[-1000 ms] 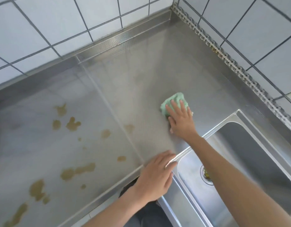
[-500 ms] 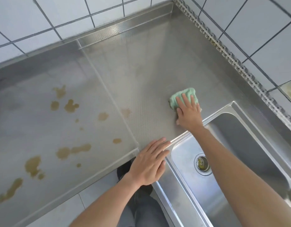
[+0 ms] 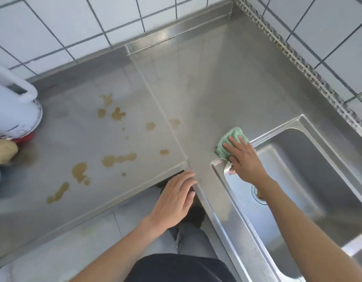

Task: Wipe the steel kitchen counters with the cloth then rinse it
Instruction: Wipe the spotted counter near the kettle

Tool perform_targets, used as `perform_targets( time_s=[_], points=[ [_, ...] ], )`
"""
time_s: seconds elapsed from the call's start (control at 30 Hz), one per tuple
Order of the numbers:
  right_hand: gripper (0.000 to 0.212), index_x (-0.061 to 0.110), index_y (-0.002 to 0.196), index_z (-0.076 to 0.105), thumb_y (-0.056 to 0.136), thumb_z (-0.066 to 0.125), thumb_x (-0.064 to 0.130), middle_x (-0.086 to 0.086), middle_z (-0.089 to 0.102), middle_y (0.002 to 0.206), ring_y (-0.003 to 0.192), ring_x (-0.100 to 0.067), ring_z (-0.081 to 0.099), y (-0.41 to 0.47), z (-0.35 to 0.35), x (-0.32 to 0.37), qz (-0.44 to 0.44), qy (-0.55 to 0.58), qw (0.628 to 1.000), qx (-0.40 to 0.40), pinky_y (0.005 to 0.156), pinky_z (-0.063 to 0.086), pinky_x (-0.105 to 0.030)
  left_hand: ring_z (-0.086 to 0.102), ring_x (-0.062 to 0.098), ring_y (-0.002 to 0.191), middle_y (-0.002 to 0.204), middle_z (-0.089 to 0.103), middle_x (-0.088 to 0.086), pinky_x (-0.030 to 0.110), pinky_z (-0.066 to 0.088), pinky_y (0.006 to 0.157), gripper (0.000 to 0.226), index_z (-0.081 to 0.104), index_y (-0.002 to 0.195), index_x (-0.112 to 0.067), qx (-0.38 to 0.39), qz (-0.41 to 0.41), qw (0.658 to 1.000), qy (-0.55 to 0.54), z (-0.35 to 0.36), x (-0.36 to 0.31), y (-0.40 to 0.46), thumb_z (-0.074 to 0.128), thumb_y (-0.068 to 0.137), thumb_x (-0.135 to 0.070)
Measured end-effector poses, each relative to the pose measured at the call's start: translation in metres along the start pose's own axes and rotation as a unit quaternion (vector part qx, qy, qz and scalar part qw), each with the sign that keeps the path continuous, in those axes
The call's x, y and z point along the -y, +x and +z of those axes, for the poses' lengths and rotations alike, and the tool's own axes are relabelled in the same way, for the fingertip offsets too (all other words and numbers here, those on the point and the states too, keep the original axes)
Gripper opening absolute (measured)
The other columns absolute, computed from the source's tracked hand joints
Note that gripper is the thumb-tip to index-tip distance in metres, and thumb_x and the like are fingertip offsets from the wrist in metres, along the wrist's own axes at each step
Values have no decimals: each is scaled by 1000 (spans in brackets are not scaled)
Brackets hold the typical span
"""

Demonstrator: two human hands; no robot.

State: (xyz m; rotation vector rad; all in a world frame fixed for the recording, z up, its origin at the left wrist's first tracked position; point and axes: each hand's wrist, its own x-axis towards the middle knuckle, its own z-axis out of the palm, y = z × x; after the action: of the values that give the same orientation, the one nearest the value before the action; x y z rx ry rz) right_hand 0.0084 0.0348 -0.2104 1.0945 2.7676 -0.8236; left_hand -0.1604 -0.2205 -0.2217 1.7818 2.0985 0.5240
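Observation:
A crumpled green cloth (image 3: 229,140) lies on the steel counter (image 3: 227,88) at the sink's near left corner. My right hand (image 3: 244,159) presses flat on the cloth, fingers spread over it, the palm over the sink rim. My left hand (image 3: 175,197) rests flat on the counter's front corner where two counter sections meet, holding nothing. Several brown spill stains (image 3: 118,158) mark the left counter section (image 3: 74,129). The steel sink (image 3: 298,180) with its drain (image 3: 258,195) lies to the right.
A white jug with a handle (image 3: 15,110) stands at the far left, with a red and a tan object (image 3: 4,149) beside it. White tiled walls (image 3: 94,21) enclose the counter at the back and right. Pale floor tiles (image 3: 74,247) show below the counter edge.
My right hand has slid the cloth toward me and to the right, down to the sink's corner. The view has shifted, bringing the white jug into sight at the left.

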Motion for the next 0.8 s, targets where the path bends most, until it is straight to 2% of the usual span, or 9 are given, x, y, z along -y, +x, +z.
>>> perform_targets(
  time_s=[0.07,0.13,0.2,0.3,0.4,0.53,0.63,0.73,0.8],
  points=[
    [49,21,154,43,105,43,12,-3,25,168,158,-32,7,18,8,20,49,-11,999,-20,128,4,-48,43,16,149,158,47,-1,31,32,125,34,59,138,-15,-17,-41,999,8,-9,10,-23,51,107,-26],
    [49,23,157,37,107,37,19,-1,20,170,158,-32,2,32,19,49,53,-27,998,-19,128,2,-48,45,17,148,157,48,1,34,36,122,36,60,139,-13,-29,-62,997,22,-16,22,-38,55,105,-22],
    [50,26,158,33,108,34,25,2,16,171,158,-31,-1,36,34,80,15,-48,999,3,128,0,-47,39,19,153,160,45,2,38,35,124,41,57,144,-10,-21,-77,996,42,-19,34,-48,53,106,-24],
    [50,29,159,30,109,31,33,5,13,171,159,-29,-3,13,60,114,-55,-80,995,33,128,-2,-46,22,20,161,170,31,3,39,23,129,53,45,156,-9,16,-96,992,86,-21,50,-57,43,109,-34],
    [50,32,160,26,111,26,38,9,10,170,159,-23,-6,-21,68,114,-87,-77,992,55,129,-1,-45,10,22,163,175,16,4,43,19,130,56,39,159,-12,49,-70,988,129,-16,60,-62,34,111,-40],
    [51,34,160,24,110,22,41,10,13,169,159,-20,0,-29,52,89,-106,-103,987,67,129,8,-45,7,24,164,176,10,5,45,15,129,54,49,154,-13,64,-76,985,144,-9,65,-63,32,111,-42],
    [53,32,160,25,108,21,39,5,12,170,159,-25,2,3,45,86,-12,-86,995,38,128,11,-48,3,25,164,176,6,5,45,13,129,56,50,152,-16,63,-74,987,132,-7,66,-64,28,112,-48],
    [53,32,161,21,109,30,36,2,4,172,158,-27,-7,50,53,116,124,-19,992,3,128,-3,-49,0,24,164,177,2,4,43,9,130,58,50,151,-17,61,-58,991,106,-11,70,-66,30,111,-52],
    [54,31,161,20,108,29,39,2,0,172,157,-29,-12,75,66,148,179,12,984,-5,126,-9,-48,-2,22,164,177,2,5,41,7,131,57,49,152,-16,65,-39,992,97,-15,75,-68,31,111,-51]
  ],
)
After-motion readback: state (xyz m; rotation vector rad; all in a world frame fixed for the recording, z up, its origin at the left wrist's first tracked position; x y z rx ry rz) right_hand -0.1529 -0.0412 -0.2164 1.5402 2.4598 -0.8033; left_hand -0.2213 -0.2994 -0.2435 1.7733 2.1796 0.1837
